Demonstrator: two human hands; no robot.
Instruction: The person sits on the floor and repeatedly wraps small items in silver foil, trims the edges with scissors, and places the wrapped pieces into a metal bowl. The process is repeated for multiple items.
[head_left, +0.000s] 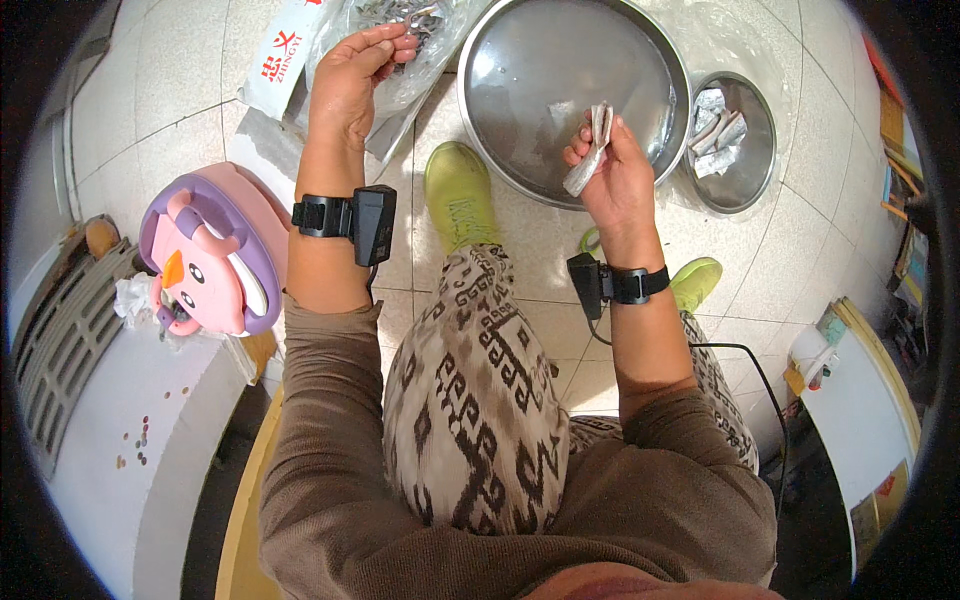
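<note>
My right hand (619, 169) holds a silvery piece of fish (589, 161), split open at its upper end, over the near right rim of a large round metal basin of water (471, 112). Over a clear plastic bag (390, 94) with grey fish scraps (424, 34) inside, my left hand (367, 56) has its fingertips pinched together; whether something small is between them I cannot tell. To the right of the basin, a smaller metal bowl (739, 196) contains several silvery fish pieces (720, 135).
A pink and purple child's potty seat (217, 255) stands at left, beside a white ledge (97, 405) with small round items. A printed white sack (274, 64) lies by the bag. My green shoes (459, 187) are on the tiled floor, and a black cable (765, 375) runs at right.
</note>
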